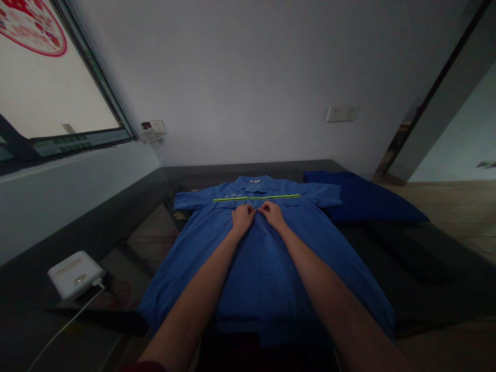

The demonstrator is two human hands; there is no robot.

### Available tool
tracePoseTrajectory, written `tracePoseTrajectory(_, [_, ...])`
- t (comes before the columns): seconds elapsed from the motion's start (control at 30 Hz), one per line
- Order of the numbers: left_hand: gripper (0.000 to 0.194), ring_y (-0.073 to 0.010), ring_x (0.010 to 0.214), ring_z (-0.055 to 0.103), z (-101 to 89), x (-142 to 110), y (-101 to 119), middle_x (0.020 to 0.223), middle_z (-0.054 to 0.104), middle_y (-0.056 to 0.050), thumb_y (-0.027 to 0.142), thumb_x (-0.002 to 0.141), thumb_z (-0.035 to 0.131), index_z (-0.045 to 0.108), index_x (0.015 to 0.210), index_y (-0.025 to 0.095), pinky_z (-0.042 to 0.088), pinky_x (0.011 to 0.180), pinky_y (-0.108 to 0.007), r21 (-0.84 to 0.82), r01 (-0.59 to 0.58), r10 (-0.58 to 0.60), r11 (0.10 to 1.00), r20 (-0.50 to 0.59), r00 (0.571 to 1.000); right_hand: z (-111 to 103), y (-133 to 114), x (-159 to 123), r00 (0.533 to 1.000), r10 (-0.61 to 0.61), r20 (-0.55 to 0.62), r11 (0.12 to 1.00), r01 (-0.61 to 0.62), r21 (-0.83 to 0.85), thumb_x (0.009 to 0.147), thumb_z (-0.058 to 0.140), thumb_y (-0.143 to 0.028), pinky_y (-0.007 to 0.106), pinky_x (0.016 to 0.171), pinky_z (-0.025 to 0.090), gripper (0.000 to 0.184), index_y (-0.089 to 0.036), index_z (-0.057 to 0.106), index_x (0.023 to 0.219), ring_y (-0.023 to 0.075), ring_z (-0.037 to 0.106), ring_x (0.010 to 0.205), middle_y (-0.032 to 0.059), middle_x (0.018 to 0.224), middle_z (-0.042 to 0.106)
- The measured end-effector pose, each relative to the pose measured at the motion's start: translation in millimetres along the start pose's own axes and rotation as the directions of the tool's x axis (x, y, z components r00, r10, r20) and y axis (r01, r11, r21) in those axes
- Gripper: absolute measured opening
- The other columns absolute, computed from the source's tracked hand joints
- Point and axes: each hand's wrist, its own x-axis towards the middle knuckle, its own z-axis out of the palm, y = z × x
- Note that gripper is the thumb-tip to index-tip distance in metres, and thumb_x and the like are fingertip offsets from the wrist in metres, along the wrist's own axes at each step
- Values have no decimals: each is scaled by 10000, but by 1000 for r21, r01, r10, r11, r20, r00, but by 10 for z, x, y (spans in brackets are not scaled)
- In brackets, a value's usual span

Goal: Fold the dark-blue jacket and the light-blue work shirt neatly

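A blue work shirt (251,274) with a collar, short sleeves and a yellow-green stripe across the chest lies spread out, front side up. Its collar points toward the wall and its hem hangs nearest me. At the front placket, just below the stripe, my left hand (243,217) pinches the fabric with its fingers closed. Close beside it, my right hand (272,213) pinches the other side of the same opening. The two sets of fingertips almost meet. Any button between them is too small to make out.
Under the shirt's right sleeve lies a darker blue cloth (368,199) on a dark surface (437,258). To the left, a white box-shaped device (75,274) has a white cable running from it. Wall sockets (343,113) and a window (58,77) are beyond.
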Motion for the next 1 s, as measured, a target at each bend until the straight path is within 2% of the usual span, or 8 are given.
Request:
tracePoseTrajectory(0.1, [156, -241, 1020, 561, -33, -38, 56, 974, 667, -85, 322, 848, 556, 643, 843, 193, 381, 886, -354, 19, -3, 3, 1000, -10, 1000, 41, 22, 14, 998, 46, -40, 999, -45, 31, 733, 614, -190, 252, 617, 412, 86, -172, 579, 657, 149, 562, 627, 5, 654, 626])
tracePoseTrajectory(0.2, [164, -247, 996, 572, -20, -53, 93, 958, 668, -82, 334, 838, 563, 631, 860, 186, 385, 876, -375, 6, 25, -25, 1000, 6, 1000, 63, 29, 20, 995, 75, -73, 996, -71, 60, 729, 608, -203, 266, 622, 417, 80, -169, 583, 661, 159, 566, 629, 16, 656, 628])
tracePoseTrajectory(0.4, [200, -209, 848, 619, 35, -17, 81, 830, 679, -36, 375, 830, 572, 621, 797, 185, 420, 742, -306, -53, 114, -111, 992, 68, 992, 50, 24, 17, 991, 90, -95, 989, -78, 124, 706, 615, -227, 257, 612, 431, 95, -181, 575, 633, 152, 568, 616, 8, 635, 633])
tracePoseTrajectory(0.53, [185, -187, 826, 625, 25, 4, 63, 837, 682, -18, 374, 820, 594, 619, 802, 191, 415, 688, -267, -84, 137, -130, 987, 88, 988, 53, 34, 30, 989, 106, -103, 983, -88, 161, 688, 621, -245, 248, 578, 435, 110, -184, 570, 611, 143, 558, 568, -2, 591, 623])
tracePoseTrajectory(0.83, [116, -187, 828, 626, 34, 31, 35, 823, 685, -10, 308, 774, 642, 611, 779, 196, 415, 694, -269, -95, 134, -123, 986, 111, 986, 83, 74, 43, 985, 135, -110, 976, -114, 184, 677, 627, -257, 244, 544, 440, 112, -185, 589, 600, 138, 556, 525, -6, 557, 619])
tracePoseTrajectory(1.0, [123, -201, 844, 625, 71, 28, 25, 837, 685, -22, 322, 782, 623, 608, 783, 199, 419, 717, -284, -88, 140, -133, 986, 82, 988, 85, 86, 51, 985, 145, -94, 974, -126, 189, 671, 639, -243, 247, 550, 448, 90, -182, 604, 613, 141, 565, 531, -1, 567, 629])
